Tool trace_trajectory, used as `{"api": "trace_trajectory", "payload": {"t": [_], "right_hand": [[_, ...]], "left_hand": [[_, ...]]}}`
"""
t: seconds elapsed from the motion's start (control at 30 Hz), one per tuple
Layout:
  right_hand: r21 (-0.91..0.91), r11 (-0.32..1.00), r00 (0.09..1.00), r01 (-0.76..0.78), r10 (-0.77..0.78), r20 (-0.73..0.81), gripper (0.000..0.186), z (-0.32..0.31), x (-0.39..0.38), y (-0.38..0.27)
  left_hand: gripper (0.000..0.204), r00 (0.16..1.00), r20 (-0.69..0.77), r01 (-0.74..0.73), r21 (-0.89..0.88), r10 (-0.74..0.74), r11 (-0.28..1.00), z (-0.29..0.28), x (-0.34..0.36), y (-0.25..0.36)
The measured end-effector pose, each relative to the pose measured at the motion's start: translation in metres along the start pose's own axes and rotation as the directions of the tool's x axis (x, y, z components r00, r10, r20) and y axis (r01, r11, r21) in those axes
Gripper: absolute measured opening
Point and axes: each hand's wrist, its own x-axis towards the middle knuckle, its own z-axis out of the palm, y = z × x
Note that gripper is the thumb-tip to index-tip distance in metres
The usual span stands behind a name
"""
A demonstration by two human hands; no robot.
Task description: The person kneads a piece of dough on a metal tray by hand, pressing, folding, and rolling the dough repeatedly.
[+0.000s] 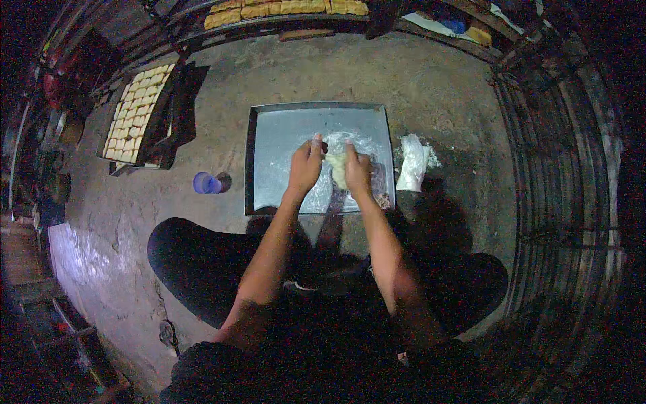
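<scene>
A pale lump of dough [338, 170] hangs between my two hands over a shallow rectangular metal tray [274, 128], whose floor is dusted with white flour. My left hand [307, 165] is closed on the dough's left side, thumb upward. From the other side my right hand [358, 172] grips it, with its fingers curled and its thumb also up. Most of the fingertips are hidden behind the hands. A small brownish crumbly heap [383, 200] lies in the tray's near right corner.
Just right of the tray lies a white flour bag [412, 165], with powder spilled beside it. A translucent blue cup [206, 183] is on the floor to the left. Farther left, a tray of pale dough pieces [139, 111] leans tilted. Golden buns [286, 8] line the far edge.
</scene>
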Motion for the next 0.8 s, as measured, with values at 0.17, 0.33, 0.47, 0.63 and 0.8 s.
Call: {"api": "trace_trajectory", "payload": {"t": [0.17,0.33,0.47,0.63,0.8], "right_hand": [[-0.274,0.931,0.969,0.24,-0.214,0.122,0.046,0.008,-0.009,-0.006],[-0.354,0.77,0.834,0.532,-0.548,0.06,0.053,0.028,-0.032,-0.011],[-0.059,0.88,0.879,0.472,-0.464,0.112,0.061,0.028,-0.028,-0.017],[0.138,0.847,0.855,0.514,-0.518,-0.004,0.053,0.037,-0.042,-0.031],[0.323,0.898,0.953,0.297,-0.297,-0.051,0.055,0.035,-0.026,-0.026]], "left_hand": [[0.071,0.866,0.411,0.499,-0.676,-0.284,0.542,0.026,-0.008,0.014],[0.066,0.89,0.449,0.446,-0.824,-0.079,0.349,0.038,-0.009,-0.024],[0.062,0.958,0.186,0.288,-0.661,-0.22,0.693,0.036,-0.026,-0.006],[0.051,0.993,-0.089,0.07,-0.094,-0.078,0.993,0.017,-0.013,-0.014],[0.052,0.968,-0.12,0.123,-0.532,-0.219,0.838,0.014,-0.001,0.006]]}}
